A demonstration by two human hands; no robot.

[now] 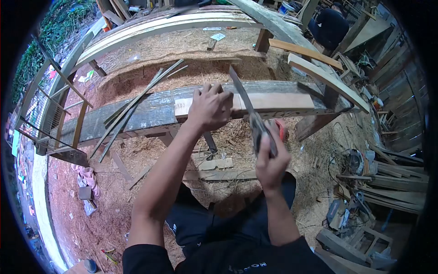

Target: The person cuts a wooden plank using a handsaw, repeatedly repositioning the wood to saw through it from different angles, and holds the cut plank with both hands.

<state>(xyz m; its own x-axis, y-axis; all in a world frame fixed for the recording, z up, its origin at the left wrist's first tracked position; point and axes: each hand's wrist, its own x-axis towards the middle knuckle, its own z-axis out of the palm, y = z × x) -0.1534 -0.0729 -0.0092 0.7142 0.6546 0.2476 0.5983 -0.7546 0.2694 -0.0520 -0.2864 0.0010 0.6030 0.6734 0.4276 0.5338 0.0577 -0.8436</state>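
Note:
A pale wooden board lies lengthwise on a weathered, thick bench beam. My left hand bends its fingers over this board left of its middle, gripping it against the beam. In my right hand is a handsaw, held by its handle with fingers wrapped round. The saw's blade points away from me and crosses the board just right of my left hand. How deep the teeth sit in the wood cannot be seen.
Thin strips of wood lie crosswise on the beam's left part. Two planks rest at the right end. Sawdust covers the ground. Scrap timber is piled at right; another person is at the back right.

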